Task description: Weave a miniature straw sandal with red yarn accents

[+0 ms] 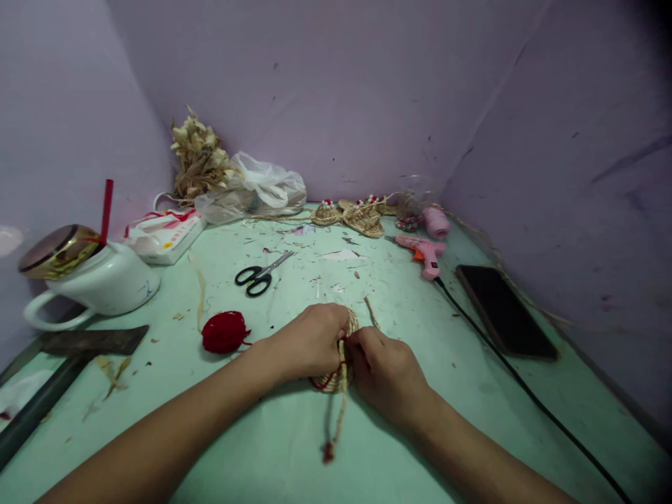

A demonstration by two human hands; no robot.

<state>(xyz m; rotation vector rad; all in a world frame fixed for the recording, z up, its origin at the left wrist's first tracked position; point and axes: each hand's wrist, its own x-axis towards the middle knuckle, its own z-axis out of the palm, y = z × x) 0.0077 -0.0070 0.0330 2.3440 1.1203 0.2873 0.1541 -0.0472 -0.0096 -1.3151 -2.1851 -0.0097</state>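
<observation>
Between my hands lies a coiled, woven straw piece [330, 383], partly covered by my fingers. A braided straw cord [341, 406] runs down over it towards me and ends in a dark reddish tip. Red yarn [321, 385] loops across the straw and around the cord. My left hand [318, 339] is closed on the woven piece from the left. From the right, my right hand [388, 367] pinches at the top of the cord, where a bit of red yarn shows at the fingertips. A red yarn ball [225, 332] sits left of my left wrist, its strand leading towards that hand.
Black-handled scissors [261, 274] lie beyond the yarn ball. At right are a pink glue gun [421, 253] with a black cable and a phone [507, 311]. A white mug [108, 280] and a hammer-like tool [78, 343] stand left. Woven straw pieces [362, 217] lie at the back.
</observation>
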